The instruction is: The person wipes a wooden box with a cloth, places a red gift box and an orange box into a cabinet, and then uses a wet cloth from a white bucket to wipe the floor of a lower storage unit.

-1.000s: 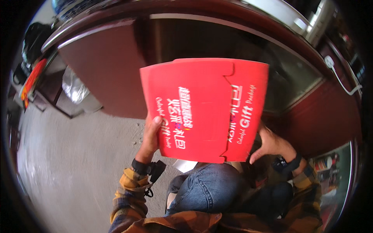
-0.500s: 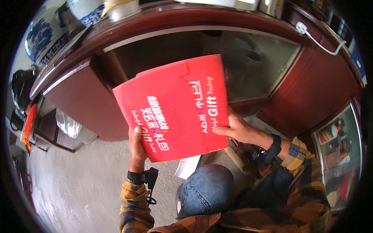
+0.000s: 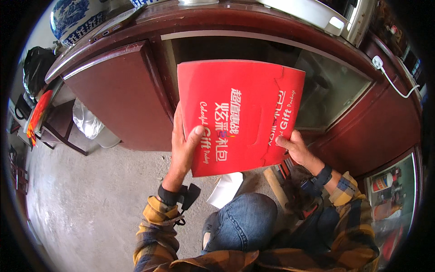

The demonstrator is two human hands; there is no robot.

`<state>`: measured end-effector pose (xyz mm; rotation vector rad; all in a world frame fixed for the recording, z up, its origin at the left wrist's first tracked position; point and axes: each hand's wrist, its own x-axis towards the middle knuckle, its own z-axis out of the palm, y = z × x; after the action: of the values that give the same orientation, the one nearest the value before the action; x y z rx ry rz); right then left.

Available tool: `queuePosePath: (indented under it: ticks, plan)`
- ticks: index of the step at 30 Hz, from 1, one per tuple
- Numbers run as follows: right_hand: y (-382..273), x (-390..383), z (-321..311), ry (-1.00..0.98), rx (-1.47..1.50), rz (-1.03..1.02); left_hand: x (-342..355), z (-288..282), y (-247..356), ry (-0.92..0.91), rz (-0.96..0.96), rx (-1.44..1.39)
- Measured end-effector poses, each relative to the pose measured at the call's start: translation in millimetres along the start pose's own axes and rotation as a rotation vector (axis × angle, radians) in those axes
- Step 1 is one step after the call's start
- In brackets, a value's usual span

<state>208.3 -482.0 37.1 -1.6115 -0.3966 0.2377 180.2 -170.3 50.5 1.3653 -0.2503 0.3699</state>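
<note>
A flat red cardboard gift box with white print is held up in front of the dark red wooden cabinet. My left hand grips its left edge, thumb on the printed face and fingers behind. At the box's lower right edge, my right hand holds on with its thumb on the front; its other fingers are mostly hidden behind the cardboard. A cut flap line shows near the right side of the box.
On the cabinet top stand a blue-and-white porcelain jar and a phone. A white plug with cable lies at the right. Below are white paper, a wooden rod and a glass-fronted case of bottles.
The red box has shifted to the right and turned a little clockwise, both hands still on it. My view of the cabinet has moved too, showing the phone more plainly.
</note>
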Motion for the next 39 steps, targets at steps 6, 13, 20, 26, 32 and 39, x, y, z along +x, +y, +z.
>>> queuePosePath:
  ticks: [6, 13, 20, 26, 32, 39]
  plan:
    - [-23.0, 15.5, 21.1, 0.151, -0.102, -0.127, 24.8, -8.9, -10.3, 0.026, -0.024, -0.099]
    - [-23.5, 35.2, 24.8, 0.37, -0.139, -0.179, 50.5, 7.2, 4.3, 0.21, 0.045, 0.423]
    - [-15.8, 20.6, 23.6, 0.314, 0.117, -0.01, 55.0, 6.8, -0.6, 0.314, 0.207, 0.96]
    - [-1.7, 5.2, 11.5, 0.117, 0.255, 0.151, 39.2, -14.6, -15.5, 0.054, 0.1, 0.169]
    - [-22.2, 8.7, 9.8, 0.262, 0.256, 0.313, -31.6, -24.1, -13.0, -0.047, 0.09, 0.206]
    - [-22.5, 1.8, 26.6, 0.281, 0.26, 0.141, -21.3, 0.6, -31.4, 0.063, 0.23, 0.468]
